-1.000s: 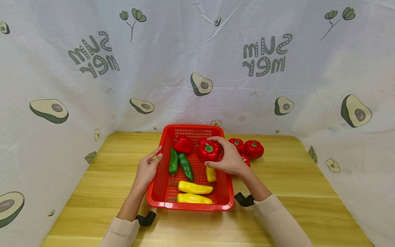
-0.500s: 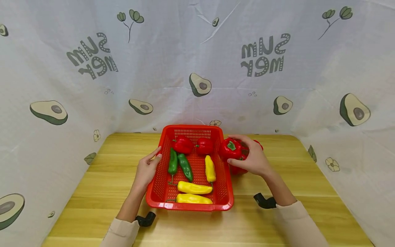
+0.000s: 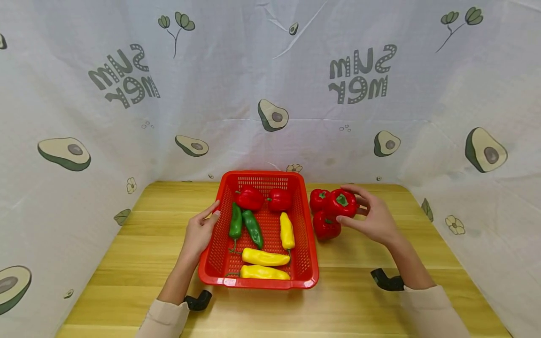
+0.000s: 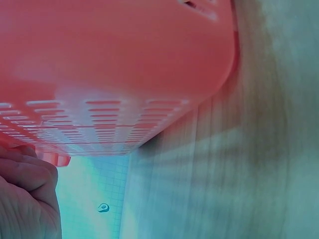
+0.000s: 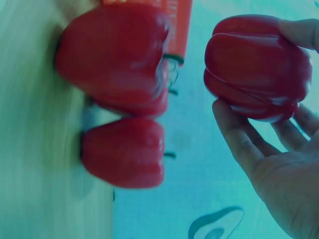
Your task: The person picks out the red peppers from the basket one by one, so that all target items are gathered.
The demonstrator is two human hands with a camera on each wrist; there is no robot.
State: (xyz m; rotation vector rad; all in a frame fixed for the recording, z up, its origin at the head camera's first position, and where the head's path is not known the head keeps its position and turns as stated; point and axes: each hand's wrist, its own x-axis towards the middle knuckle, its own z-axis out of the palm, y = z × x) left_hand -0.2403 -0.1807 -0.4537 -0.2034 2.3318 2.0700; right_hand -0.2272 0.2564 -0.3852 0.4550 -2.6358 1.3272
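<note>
In the head view my right hand holds a red bell pepper between thumb and fingers. The right wrist view shows that held bell pepper raised above the table. Other red bell peppers stand below it, one near the basket's back right and one nearer me; a third shows in the right wrist view. My left hand grips the left rim of a red plastic basket. Curled fingers meet that rim in the left wrist view.
Inside the basket lie two red bell peppers, two green peppers and several long yellow peppers. The wooden table ends at a white curtain printed with avocados. Black wrist mounts sit by both forearms.
My right hand has carried the held bell pepper right, from over the basket to above the peppers on the table. My left hand stays on the basket's rim.
</note>
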